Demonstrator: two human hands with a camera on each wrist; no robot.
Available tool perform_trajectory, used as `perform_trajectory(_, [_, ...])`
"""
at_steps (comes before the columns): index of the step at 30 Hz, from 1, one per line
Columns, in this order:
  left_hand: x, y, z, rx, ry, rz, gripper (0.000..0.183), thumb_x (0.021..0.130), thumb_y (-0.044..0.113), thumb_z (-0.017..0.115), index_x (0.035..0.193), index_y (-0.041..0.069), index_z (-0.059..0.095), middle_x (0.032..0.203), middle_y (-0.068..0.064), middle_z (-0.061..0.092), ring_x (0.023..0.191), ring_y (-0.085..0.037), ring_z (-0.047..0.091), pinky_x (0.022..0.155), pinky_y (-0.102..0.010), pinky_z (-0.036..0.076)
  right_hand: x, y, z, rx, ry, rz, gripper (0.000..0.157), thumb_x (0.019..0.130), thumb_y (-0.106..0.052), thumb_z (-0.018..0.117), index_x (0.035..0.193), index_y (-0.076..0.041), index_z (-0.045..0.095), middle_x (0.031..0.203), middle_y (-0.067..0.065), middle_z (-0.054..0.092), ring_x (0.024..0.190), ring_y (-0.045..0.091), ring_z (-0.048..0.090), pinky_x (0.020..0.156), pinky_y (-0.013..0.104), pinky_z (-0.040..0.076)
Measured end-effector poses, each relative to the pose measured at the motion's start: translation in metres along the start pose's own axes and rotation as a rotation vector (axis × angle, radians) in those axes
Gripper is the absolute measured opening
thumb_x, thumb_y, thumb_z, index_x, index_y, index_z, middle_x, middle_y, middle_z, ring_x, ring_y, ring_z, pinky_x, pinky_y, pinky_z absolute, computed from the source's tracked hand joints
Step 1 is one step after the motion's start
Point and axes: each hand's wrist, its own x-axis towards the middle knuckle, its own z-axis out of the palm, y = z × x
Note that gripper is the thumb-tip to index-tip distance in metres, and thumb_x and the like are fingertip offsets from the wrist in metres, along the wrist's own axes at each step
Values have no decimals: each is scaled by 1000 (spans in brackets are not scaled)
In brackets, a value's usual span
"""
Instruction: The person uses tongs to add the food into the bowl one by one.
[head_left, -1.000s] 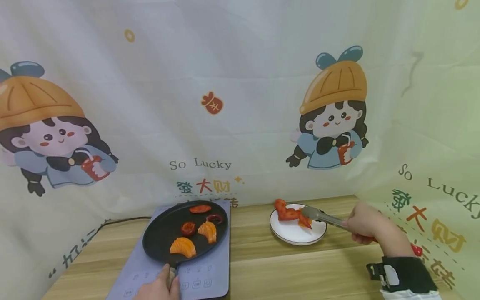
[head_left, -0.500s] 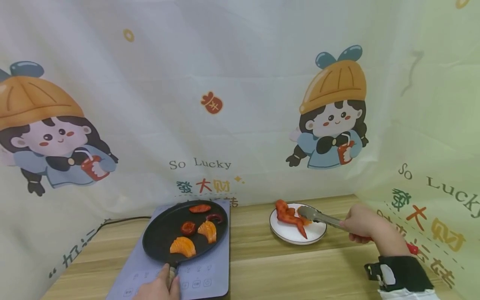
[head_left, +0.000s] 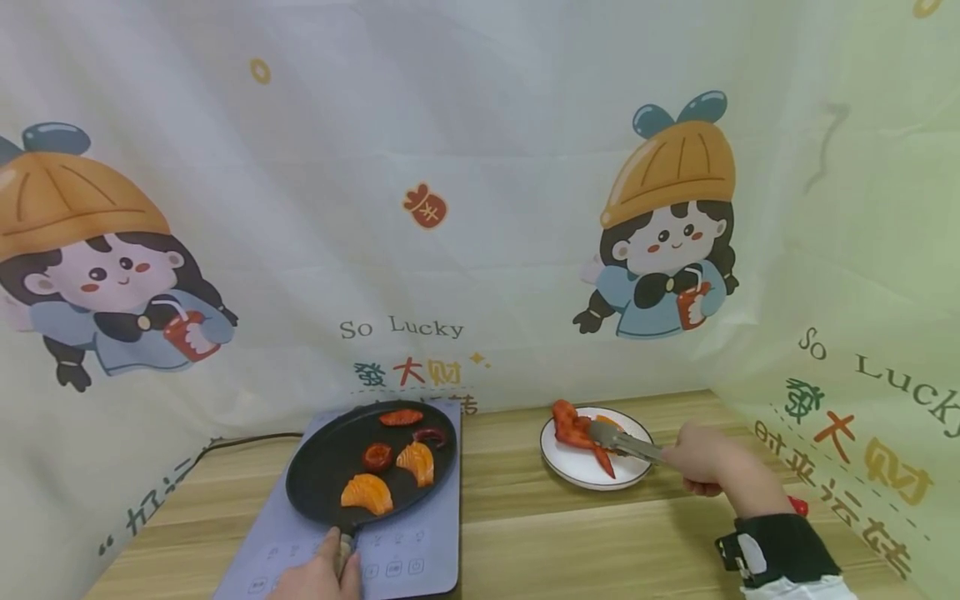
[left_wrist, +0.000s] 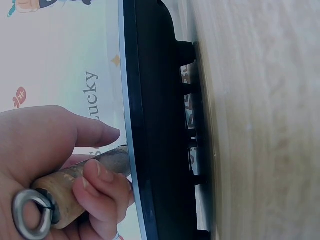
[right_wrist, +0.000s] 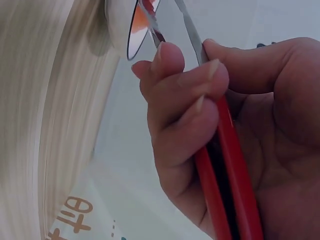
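the right hand point(head_left: 701, 462) curls its fingers round the red handles point(right_wrist: 227, 165) of metal tongs point(head_left: 633, 447), whose head lies against the inner side of a bent red wing-shaped piece point(head_left: 573, 430); whether the tips pinch it or only touch it cannot be told. the piece sits on the left part of a white plate point(head_left: 562, 468), its upper end at the rim, its thin tip pointing towards the near edge, with an orange bit point(head_left: 607, 421) just beside it. it looks light and fairly firm, perhaps slick on its smooth skin, so a shallow nip near the thin tip would likely let it swivel; the thick part by the bend seems the safer hold, with the tong heads laid across both sides. squeezing gently should do, as the narrow end may flex. the left hand point(head_left: 318, 573) has its fingers wrapped round the wooden handle point(left_wrist: 62, 187) of the black pan point(head_left: 322, 471) on the cooktop point(head_left: 441, 550); the pan is probably the heaviest thing held, and gripping close to its body should steady it best.
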Motion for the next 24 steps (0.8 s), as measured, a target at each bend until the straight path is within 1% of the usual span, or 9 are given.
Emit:
perform_trajectory(5, [1, 0, 1, -2, 6, -3, 63, 90, 40, 60, 134, -4, 50, 94, -32, 64, 77, -41, 64, 72, -58, 52, -3, -5, 2, 34, -29, 8, 29, 98, -14, 49, 77, 2, 59, 48, -1, 48, 39, 8, 43, 36, 17, 36])
perform_trajectory(11, [4, -4, 5, -9, 4, 7, 63, 90, 41, 60, 133, -4, 50, 91, -31, 64, 73, -39, 64, 70, -57, 52, 0, -2, 4, 132, -60, 2, 26, 97, -14, 52, 78, 3, 57, 53, 3, 53, 40, 9, 47, 38, 18, 41])
perform_trajectory(14, [4, -4, 5, -18, 4, 13, 63, 90, 40, 60, 133, -5, 50, 90, -30, 65, 72, -37, 65, 69, -56, 52, 1, 0, 5, 178, -71, -2, 24, 97, -13, 52, 80, 3, 56, 55, 5, 55, 41, 9, 47, 39, 18, 41])
perform_trajectory(17, [2, -2, 2, -23, 5, 19, 62, 90, 39, 60, 133, -5, 50, 89, -30, 65, 72, -37, 64, 68, -55, 52, 2, 0, 5, 213, -89, 12, 22, 97, -13, 51, 83, 3, 54, 58, 6, 56, 41, 9, 46, 39, 18, 41])
perform_trajectory(20, [0, 0, -1, -22, 6, 25, 62, 90, 38, 59, 133, -5, 50, 89, -30, 65, 72, -38, 64, 68, -55, 52, 2, 1, 5, 215, -109, 15, 21, 98, -14, 51, 86, 3, 53, 61, 7, 57, 43, 9, 47, 40, 18, 41])
perform_trajectory(24, [-1, 0, -2, -24, 6, 28, 61, 90, 38, 59, 132, -6, 51, 89, -31, 65, 73, -39, 65, 68, -55, 53, 5, 1, 9, 200, -140, 18, 24, 98, -14, 51, 85, 4, 59, 61, 6, 58, 44, 9, 48, 41, 18, 41])
